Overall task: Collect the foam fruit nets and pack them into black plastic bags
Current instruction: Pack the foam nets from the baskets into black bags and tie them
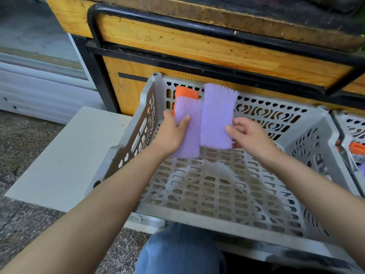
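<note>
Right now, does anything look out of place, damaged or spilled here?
Nothing looks damaged or spilled. The left hand holds a purple net with an orange net behind it; the right hand holds a second purple net, both above the grey crate.

Speckled stone floor (23,147), scuffed wooden stand (197,46) with black metal framing (177,26) up back, white ribbed panel (39,91) off left, pale slab (65,161) nearby.

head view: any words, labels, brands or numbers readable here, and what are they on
No readable text in this view.
Grey crate: heart and leaf-like cut-outs only; shapes on its right wall too distorted to read.
Wooden stand: no label.
Purple foam nets and orange foam net: unprinted.
</note>
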Available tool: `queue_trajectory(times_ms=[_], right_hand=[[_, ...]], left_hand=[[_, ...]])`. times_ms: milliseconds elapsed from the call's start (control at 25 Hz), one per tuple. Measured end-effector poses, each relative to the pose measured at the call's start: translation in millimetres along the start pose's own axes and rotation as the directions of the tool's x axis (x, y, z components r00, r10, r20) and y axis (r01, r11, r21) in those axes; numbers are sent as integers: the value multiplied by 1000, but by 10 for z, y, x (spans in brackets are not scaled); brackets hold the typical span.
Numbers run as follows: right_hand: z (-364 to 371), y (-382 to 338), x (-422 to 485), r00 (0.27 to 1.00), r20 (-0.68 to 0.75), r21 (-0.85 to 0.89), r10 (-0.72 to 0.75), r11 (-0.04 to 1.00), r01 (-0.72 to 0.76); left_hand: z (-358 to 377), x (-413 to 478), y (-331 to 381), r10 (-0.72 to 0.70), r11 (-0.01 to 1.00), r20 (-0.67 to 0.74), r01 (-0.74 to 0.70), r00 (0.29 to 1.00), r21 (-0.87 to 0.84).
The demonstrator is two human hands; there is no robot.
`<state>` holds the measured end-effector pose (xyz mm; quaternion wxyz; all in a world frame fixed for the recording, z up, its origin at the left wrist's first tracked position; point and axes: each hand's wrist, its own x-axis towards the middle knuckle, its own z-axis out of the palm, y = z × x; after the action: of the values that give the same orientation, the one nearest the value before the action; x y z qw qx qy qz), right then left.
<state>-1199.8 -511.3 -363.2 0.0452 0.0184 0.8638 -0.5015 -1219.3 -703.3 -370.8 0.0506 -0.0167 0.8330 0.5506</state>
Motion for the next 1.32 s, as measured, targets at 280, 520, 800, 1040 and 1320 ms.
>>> queue_trajectory(times_ms=[280,520,800,1040,1320], right_hand=[[465,-247,298,978,-30,-29,-204,979,204],[500,232,827,978,24,-571,-209,800,185],[621,506,900,987,18,-819,-158,564,105],[344,350,519,996,-42,-574,-81,818,42],[-26,-91,-130,952,-236,-401,-195,912,87]], left_hand=[[-101,42,13,26,988,-107,-42,994,-150],[-164,182,-97,37,997,-279,-53,960,-49],[-126,228,-109,56,998,-289,-51,956,24],[-67,221,-152,51,986,-253,-8,966,167],[16,164,-183,73,956,-94,-43,993,289]])
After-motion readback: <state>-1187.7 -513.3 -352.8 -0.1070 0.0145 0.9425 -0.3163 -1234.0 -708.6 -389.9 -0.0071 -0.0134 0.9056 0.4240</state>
